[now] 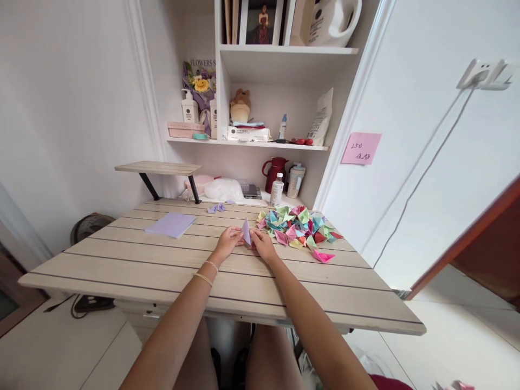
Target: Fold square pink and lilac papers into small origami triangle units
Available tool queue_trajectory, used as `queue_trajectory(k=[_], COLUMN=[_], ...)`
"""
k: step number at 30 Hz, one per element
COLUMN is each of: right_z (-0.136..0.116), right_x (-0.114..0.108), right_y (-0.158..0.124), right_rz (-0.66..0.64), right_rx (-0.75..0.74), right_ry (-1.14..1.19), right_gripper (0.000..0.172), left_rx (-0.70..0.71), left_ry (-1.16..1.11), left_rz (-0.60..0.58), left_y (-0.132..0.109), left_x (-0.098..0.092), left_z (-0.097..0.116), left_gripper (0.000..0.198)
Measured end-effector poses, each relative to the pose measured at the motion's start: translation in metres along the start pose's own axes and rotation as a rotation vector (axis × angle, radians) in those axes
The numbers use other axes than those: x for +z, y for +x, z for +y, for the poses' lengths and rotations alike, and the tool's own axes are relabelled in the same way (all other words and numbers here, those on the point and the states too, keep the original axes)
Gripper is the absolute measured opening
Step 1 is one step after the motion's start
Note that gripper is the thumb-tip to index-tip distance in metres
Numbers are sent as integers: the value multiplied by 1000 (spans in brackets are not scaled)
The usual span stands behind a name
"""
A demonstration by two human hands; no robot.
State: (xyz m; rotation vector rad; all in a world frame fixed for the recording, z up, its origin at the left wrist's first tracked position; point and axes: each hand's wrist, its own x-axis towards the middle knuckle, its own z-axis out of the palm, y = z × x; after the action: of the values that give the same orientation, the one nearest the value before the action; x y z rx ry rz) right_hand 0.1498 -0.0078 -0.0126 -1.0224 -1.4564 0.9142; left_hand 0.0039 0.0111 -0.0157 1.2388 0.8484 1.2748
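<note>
A folded piece of purple paper (246, 232) is held upright just over the desk, pinched from both sides. My left hand (228, 242) grips its left side between thumb and fingers. On the other side, my right hand (262, 244) has its fingers closed on the paper's right edge. To the right lies a heap of folded paper boats (290, 223) in many colours, with a bright pink paper boat (323, 257) apart from it, nearer me. A stack of flat purple paper sheets (170, 224) lies to the left. Small folded purple pieces (216, 208) rest farther back.
The slatted wooden desk (134, 260) stands against a white shelf unit (284, 51). At its back are a clear bottle (277, 189), a dark red jug (275, 173), a tumbler (296, 180) and a small raised wooden stand (158, 168).
</note>
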Motion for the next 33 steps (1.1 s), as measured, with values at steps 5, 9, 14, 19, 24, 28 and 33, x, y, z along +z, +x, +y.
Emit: queue_trajectory(k=[5,9,14,19,24,28,33], right_z=[1,2,4,4,0,-3,-5], right_x=[0,-1,-3,-3,-5,-7,-8], right_y=[-1,0,1,-1,-3,-3,-4], right_rz=[-13,-3,11,6,24,125,176], right_rx=[-16,-30,-42,-63,-117,-161,-197], right_ry=[-25,-49,-81,-108,-200,-321,-446], right_gripper=[33,30,24,34,26,21,21], left_rx=[8,12,17,14,61,141,120], left_ry=[1,2,-5,-21,6,146,198], left_rz=[-5,-7,-25,-82,-51,52,-102], left_y=[2,1,0,-3,-3,-5,-13], left_x=[-2,-2,-1,1,1,2,8], left_z=[-2,-3,-1,3,4,5,5], left_gripper=[34,34,35,39,44,36,32])
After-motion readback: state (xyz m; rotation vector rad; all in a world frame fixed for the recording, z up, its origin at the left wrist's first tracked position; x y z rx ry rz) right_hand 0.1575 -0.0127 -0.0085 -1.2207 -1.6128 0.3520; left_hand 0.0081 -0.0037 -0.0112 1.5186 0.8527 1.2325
